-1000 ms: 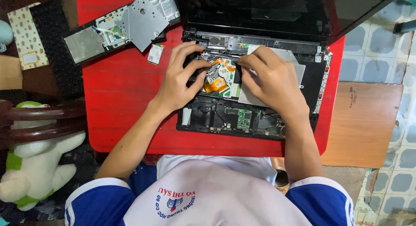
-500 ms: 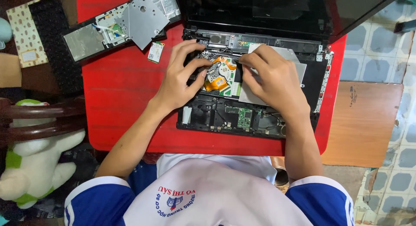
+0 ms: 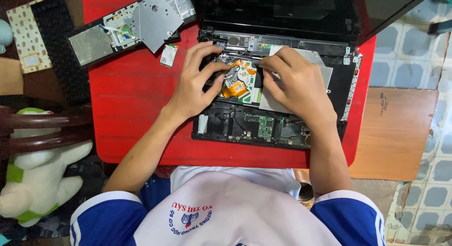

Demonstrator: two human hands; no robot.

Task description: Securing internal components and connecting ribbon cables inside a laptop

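Opened laptop base [image 3: 270, 126] on a red tabletop [image 3: 136, 100], lid tilted back, keyboard deck removed, internals exposed. Left hand [image 3: 200, 83] resting palm-down over the left of the chassis, fingers curled, thumb and forefinger pinched lightly at the edge of a small board with an orange flex ribbon [image 3: 238, 83] just right of the fingertips. Right hand [image 3: 294, 83] arched over a thin silver shield plate [image 3: 301, 81], fingertips pressed down near the ribbon; closed grip or mere pressure not discernible under the knuckles. Both wrists low, forearms converging from the near edge, elbows spread.

Handling, as judged: ribbon thin, soft, easily creased or torn, best taken at its stiffened end near the connector rather than mid-length. Circuit boards stiff but brittle, best held by bare edges, away from soldered parts. Shield plate light, springy, possibly sharp at the rim. Chassis rigid plastic, heavy enough to stay put under one steadying palm.

Beyond the left hand, further left: removed palm-rest panel [image 3: 101, 36], grey drive cover [image 3: 153, 20], small wireless card [image 3: 168, 55]. Well left again: detached black keyboard [image 3: 61, 53], plush toy [image 3: 33, 180].
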